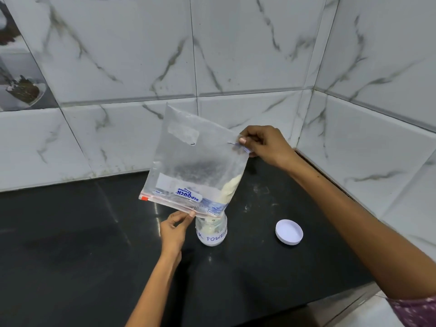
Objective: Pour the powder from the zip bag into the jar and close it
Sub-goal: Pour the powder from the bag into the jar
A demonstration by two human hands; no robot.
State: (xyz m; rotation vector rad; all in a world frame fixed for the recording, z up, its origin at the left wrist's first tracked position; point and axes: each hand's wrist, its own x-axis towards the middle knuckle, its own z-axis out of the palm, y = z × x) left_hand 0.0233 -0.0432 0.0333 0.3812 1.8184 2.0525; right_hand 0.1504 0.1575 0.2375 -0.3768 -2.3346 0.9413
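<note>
Pouring step in hand: at lower centre of the frame the left hand [175,228] pinches the zip edge of the inverted zip bag [192,166], whose mouth corner sits over the open jar [211,230] on the black counter [70,244]. Pale powder [230,187] is gathered at that low corner, and some shows in the jar. Right of centre, the right hand [262,143] pinches the raised bottom corner; the white lid [289,232] lies further right, apart from the jar, so next, judging by this, comes emptying the bag, then fetching the lid.
</note>
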